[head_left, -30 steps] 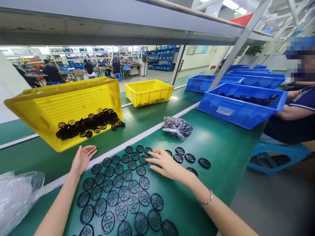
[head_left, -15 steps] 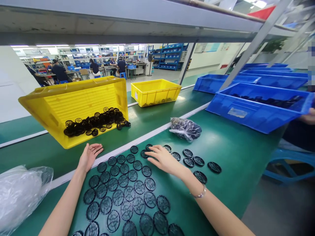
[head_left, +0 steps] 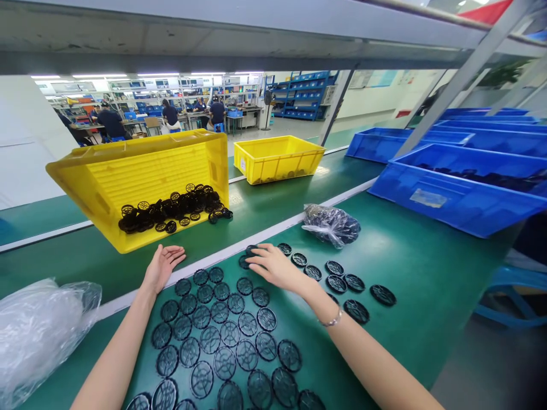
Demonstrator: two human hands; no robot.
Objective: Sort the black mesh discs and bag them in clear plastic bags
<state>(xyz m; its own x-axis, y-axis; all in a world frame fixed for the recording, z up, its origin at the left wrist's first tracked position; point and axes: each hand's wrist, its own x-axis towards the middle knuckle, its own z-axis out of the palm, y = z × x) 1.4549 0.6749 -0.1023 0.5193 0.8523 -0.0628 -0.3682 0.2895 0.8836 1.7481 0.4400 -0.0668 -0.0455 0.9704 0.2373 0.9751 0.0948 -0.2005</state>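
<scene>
Many round black plastic spoked parts, like small wheels (head_left: 224, 363), lie flat in loose rows on the green work surface (head_left: 397, 353). My right hand (head_left: 276, 267) is palm down at the far end of these rows, fingers stretched out. Its fingertips touch or hover over two of the wheels (head_left: 244, 261); I cannot tell which. My left hand (head_left: 164, 265) rests on its side near the white strip, fingers apart and nothing in it. Just beyond it, a tilted yellow bin (head_left: 141, 171) has a heap of the same black parts (head_left: 171, 210) along its low side.
A clear plastic bag (head_left: 43, 336) lies at the left. A tied bag of dark parts (head_left: 331, 225) sits beyond my right hand. Farther back stand a smaller yellow bin (head_left: 277, 162) and blue bins (head_left: 457, 196). A shelf (head_left: 213, 40) crosses overhead.
The view has shifted, so the scene sits farther right. My right hand has moved a little left over the wheels at the far end. My left hand has stayed near the white strip.
</scene>
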